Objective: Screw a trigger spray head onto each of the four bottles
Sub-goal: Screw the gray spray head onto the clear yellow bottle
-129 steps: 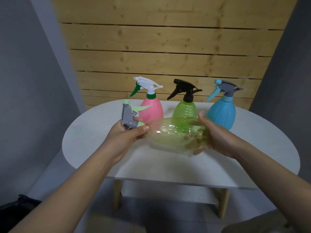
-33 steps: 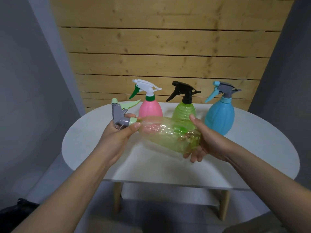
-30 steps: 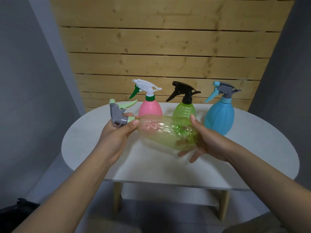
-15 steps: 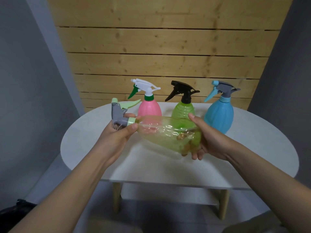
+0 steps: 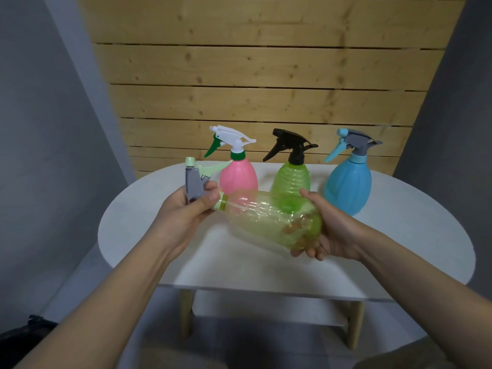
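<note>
A clear yellow-green bottle lies on its side in the air above the white table, neck to the left. My right hand cups its base. My left hand grips the grey spray head with its pale green trigger and collar at the bottle's neck. Behind stand a pink bottle with a white head, a green bottle with a black head, and a blue bottle with a grey head.
A wooden slat wall rises right behind the table. Grey walls close in on both sides. The table's near edge sits below my forearms, with wooden legs under it.
My left hand has regripped and turned the spray head at the neck. My right hand has shifted its hold around the bottle's base. The bottle stays level over the table.
</note>
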Available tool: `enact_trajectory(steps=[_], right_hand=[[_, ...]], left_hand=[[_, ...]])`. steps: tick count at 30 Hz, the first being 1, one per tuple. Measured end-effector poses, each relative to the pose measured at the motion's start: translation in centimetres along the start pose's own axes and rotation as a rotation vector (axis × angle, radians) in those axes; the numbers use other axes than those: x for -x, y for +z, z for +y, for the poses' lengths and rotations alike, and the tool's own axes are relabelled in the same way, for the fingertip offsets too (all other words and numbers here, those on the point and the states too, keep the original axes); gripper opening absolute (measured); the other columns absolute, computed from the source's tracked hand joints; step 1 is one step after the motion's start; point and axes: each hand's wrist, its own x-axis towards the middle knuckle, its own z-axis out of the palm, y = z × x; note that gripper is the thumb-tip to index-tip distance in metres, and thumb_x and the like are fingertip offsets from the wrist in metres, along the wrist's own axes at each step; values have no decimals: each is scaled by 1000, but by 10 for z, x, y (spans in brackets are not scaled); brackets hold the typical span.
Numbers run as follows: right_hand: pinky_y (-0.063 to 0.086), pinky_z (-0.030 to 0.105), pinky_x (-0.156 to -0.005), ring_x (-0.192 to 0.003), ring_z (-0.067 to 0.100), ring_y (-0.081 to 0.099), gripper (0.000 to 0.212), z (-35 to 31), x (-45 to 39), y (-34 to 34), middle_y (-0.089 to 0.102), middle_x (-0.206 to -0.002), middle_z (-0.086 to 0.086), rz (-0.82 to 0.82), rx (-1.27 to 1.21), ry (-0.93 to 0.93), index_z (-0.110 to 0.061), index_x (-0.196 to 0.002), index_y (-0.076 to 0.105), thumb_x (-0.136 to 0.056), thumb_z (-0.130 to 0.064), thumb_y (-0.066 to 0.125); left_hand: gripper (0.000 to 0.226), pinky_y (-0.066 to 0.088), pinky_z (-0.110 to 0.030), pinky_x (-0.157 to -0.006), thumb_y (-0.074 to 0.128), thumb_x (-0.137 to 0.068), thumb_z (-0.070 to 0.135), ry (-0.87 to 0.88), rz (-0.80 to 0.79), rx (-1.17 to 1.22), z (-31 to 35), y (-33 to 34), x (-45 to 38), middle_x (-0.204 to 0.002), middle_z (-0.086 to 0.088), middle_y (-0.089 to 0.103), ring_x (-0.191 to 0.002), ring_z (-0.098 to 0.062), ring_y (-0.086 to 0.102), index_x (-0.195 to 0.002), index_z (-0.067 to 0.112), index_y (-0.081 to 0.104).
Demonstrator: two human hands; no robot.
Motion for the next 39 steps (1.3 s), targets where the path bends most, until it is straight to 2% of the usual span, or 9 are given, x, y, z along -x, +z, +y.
enact_trajectory(steps=[9, 15, 19, 22, 27, 30, 33, 35, 39], right_hand=[[52, 27, -44, -62, 31, 70, 68, -2, 2, 6, 73, -96, 20, 49, 29, -148, -20, -110, 58, -75, -75, 36], [58, 34, -80, -112, 22, 60, 79, -5, 9, 6, 48, -135, 2, 126, 195, -457, -42, -132, 41, -60, -44, 74], [57, 26, -63, -85, 22, 69, 77, -8, 12, 5, 64, -113, 8, 191, 265, -484, -28, -126, 52, -56, -52, 75], [52, 26, -48, -66, 28, 70, 60, -7, 12, 7, 67, -93, 17, 163, 248, -409, -17, -105, 63, -63, -61, 67], [48, 24, -43, -46, 16, 59, 58, -6, 6, 7, 66, -72, 6, 193, 176, -333, -15, -93, 68, -63, -65, 64], [45, 24, -41, -40, 14, 52, 50, -3, 4, 8, 59, -55, 2, 189, 121, -301, -17, -82, 66, -65, -64, 59], [40, 25, -42, -38, 15, 43, 55, -2, 2, 10, 47, -51, 4, 144, 84, -284, -16, -81, 61, -60, -67, 61], [40, 24, -43, -39, 15, 42, 59, -2, 2, 10, 45, -50, 5, 110, 65, -271, -15, -86, 59, -60, -68, 61], [53, 32, -55, -50, 21, 59, 57, -3, -2, 20, 61, -84, 22, -19, -22, -258, -11, -105, 55, -71, -56, 63]], left_hand=[[25, 55, -20, -64, 64, -79, 1, -33, 76, -35, -2, 1, -1, -85, 1, 54, -76, -11, 63, -100, 11, 53], [12, 55, -17, -63, 62, -83, 3, -49, 178, 63, -4, 3, -2, -84, -4, 58, -72, -11, 63, -86, 12, 55], [24, 55, -17, -66, 60, -84, 3, -40, 135, 62, -4, 1, -2, -85, -4, 61, -73, -10, 65, -108, 6, 55], [55, 55, -18, -68, 57, -86, 2, -34, 90, 87, -8, 1, -3, -84, -6, 60, -77, -13, 63, -134, -11, 34], [41, 55, -23, -70, 55, -86, 3, -54, 53, 129, -9, 1, -2, -76, -5, 61, -81, -18, 58, -121, -15, 44], [59, 54, -23, -71, 54, -87, 4, -26, 53, 121, -8, 1, -2, -80, -6, 60, -80, -16, 60, -133, -18, 24], [60, 51, -28, -79, 54, -87, 4, -1, 53, 127, -8, -2, -3, -73, 0, 66, -78, -14, 62, -133, -17, 24], [41, 53, -27, -78, 55, -87, 5, 10, 45, 105, -6, -4, -4, -70, 4, 68, -80, -15, 61, -123, -10, 44], [32, 53, -23, -84, 65, -73, 17, 77, 61, 124, 2, -6, -5, -87, 2, 67, -86, -12, 64, -104, 14, 59]])
